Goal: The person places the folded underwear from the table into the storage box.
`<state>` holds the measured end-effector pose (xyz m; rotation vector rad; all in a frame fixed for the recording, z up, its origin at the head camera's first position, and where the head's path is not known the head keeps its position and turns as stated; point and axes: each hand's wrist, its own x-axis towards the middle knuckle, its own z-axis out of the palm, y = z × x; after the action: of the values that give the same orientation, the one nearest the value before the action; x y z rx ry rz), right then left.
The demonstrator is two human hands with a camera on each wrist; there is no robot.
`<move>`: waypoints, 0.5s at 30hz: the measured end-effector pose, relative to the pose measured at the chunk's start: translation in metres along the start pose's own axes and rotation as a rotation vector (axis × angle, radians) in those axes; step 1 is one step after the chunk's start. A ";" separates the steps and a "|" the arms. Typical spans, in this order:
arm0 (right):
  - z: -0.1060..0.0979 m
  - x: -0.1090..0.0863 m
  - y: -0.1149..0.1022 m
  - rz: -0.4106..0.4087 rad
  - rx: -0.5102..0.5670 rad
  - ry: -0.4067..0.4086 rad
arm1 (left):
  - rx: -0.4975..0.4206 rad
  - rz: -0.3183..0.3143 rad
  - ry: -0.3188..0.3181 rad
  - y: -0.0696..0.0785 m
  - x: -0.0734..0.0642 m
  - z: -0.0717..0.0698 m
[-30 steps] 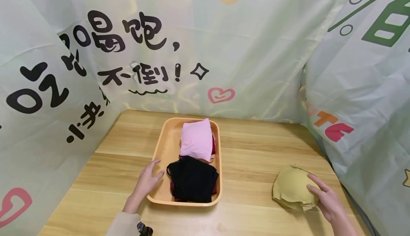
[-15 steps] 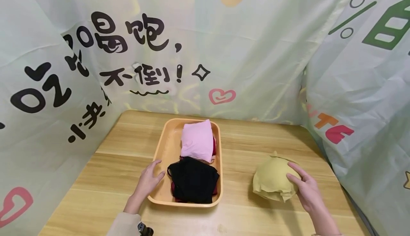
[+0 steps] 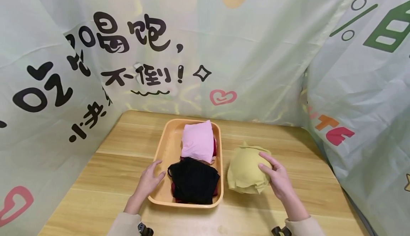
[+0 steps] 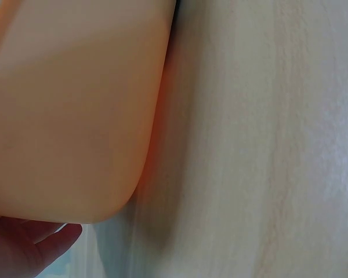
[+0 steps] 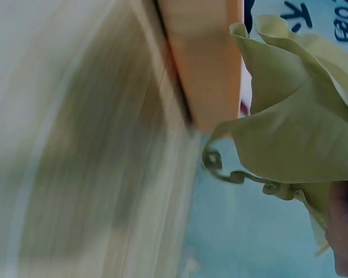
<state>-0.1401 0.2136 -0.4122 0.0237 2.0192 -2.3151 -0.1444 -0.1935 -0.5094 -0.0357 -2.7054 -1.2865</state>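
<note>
My right hand (image 3: 280, 179) holds a folded yellow-green bra (image 3: 246, 168) just right of the tray, its fingers on one side of the rounded cup. Up close, the right wrist view shows the bra (image 5: 301, 121) lifted off the table, with a thin curled strap hanging from it. At the left rim of an orange plastic tray (image 3: 163, 150), my left hand (image 3: 148, 181) rests with thumb and fingers spread. Inside the tray lie a folded pink garment (image 3: 198, 140) and a black folded garment with a thin strap (image 3: 194, 181). Dark red cloth shows beneath both.
The tray stands on a wooden table (image 3: 109, 172). Printed cloth sheets (image 3: 256, 51) hang behind the table and along both sides. Bare tray floor shows left of the folded garments.
My right hand has carried the bra leftward from the right side of the table to beside the tray. My left hand stays at the tray's rim.
</note>
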 end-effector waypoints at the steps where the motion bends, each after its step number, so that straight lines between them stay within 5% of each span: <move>1: 0.005 0.002 0.000 0.002 0.001 -0.007 | -0.001 0.002 0.002 0.000 0.000 0.000; 11: 0.026 0.029 0.026 -0.095 0.061 -0.173 | -0.005 -0.007 -0.004 -0.001 0.001 0.001; 14: 0.036 0.032 0.025 -0.061 0.065 -0.161 | 0.000 -0.004 -0.006 -0.001 0.001 0.001; 15: 0.048 0.023 0.010 -0.020 0.030 -0.116 | 0.001 -0.003 -0.006 -0.002 0.001 0.001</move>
<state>-0.1609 0.1639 -0.4171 -0.1263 1.9383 -2.3013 -0.1458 -0.1936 -0.5111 -0.0363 -2.7122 -1.2880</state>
